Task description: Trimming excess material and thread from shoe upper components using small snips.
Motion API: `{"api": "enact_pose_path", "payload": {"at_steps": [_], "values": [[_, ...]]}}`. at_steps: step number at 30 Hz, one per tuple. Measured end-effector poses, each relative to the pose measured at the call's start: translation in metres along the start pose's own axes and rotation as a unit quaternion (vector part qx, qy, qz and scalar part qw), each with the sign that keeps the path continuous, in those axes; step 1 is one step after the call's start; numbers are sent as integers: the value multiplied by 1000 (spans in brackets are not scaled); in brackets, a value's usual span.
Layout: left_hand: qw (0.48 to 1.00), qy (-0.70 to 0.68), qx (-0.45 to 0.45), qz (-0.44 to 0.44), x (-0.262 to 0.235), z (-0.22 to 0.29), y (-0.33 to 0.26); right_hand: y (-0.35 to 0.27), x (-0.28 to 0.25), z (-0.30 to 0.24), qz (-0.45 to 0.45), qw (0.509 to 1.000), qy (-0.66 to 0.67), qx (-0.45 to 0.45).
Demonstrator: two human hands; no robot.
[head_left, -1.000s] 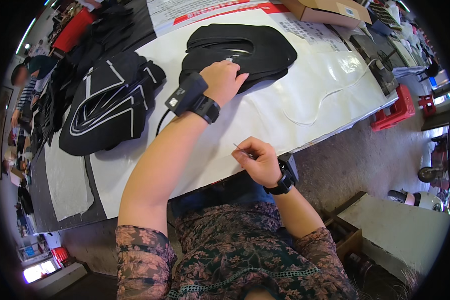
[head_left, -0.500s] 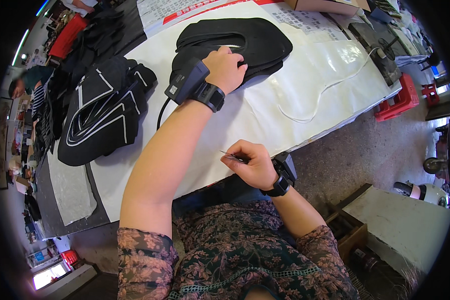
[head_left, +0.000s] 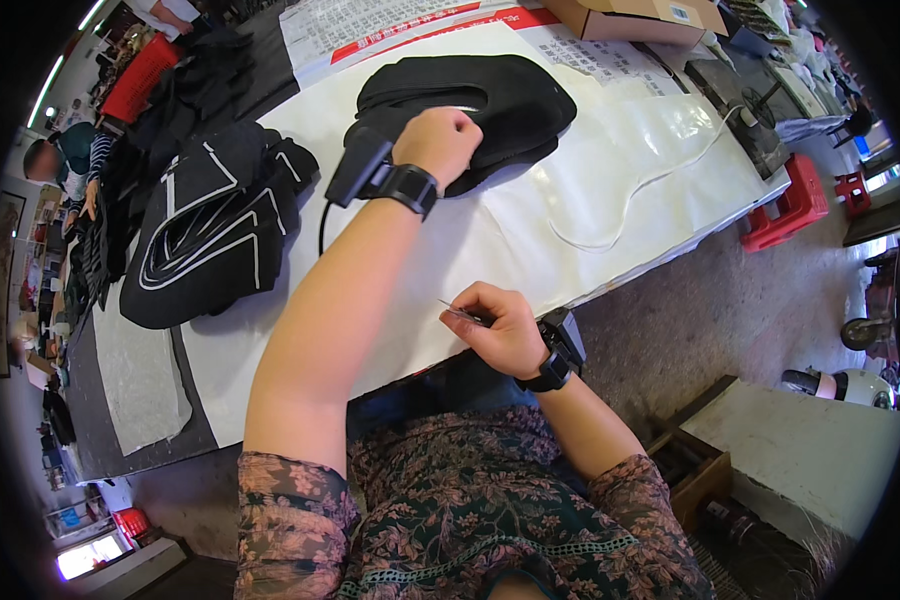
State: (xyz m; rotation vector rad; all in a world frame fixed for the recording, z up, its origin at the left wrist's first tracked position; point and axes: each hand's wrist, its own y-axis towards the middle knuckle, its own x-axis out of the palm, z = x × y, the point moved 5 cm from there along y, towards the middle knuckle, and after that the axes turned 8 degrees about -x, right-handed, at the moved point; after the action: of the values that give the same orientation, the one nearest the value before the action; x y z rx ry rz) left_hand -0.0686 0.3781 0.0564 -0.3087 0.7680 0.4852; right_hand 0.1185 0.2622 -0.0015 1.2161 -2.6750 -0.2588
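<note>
My left hand (head_left: 438,137) reaches far across the white table (head_left: 490,240) and closes on the near edge of a black fabric piece (head_left: 490,95) lying flat there. A black wrist device sits on that forearm. My right hand (head_left: 495,328) stays near the table's front edge, pinching a small thin metal tool (head_left: 460,312) between thumb and fingers. It also wears a black wrist device (head_left: 560,350).
A pile of black fabric pieces with white lines (head_left: 210,235) lies at the left. A white cord (head_left: 630,190) loops over the table's right part. A cardboard box (head_left: 630,15) stands at the back. Red crates (head_left: 795,205) sit on the floor at right; another person (head_left: 60,165) is at far left.
My left hand has gone from lying flat on the black fabric piece to gripping its near edge. The right hand has barely moved.
</note>
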Motion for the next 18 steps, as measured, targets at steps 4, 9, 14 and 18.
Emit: {"api": "enact_pose_path", "payload": {"at_steps": [4, 9, 14, 18], "values": [[962, -27, 130, 241, -60, -20, 4, 0, 9, 1, -22, 1000, -8, 13], [947, 90, 274, 144, -97, -6, -47, -3, -3, 5, 56, 994, 47, 81], [887, 170, 427, 44, -83, -46, -138, -1, -56, -3, 248, 950, 183, -40], [898, 190, 396, -5, -58, -86, -214, 8, -108, -34, 273, 958, -82, -14]]}}
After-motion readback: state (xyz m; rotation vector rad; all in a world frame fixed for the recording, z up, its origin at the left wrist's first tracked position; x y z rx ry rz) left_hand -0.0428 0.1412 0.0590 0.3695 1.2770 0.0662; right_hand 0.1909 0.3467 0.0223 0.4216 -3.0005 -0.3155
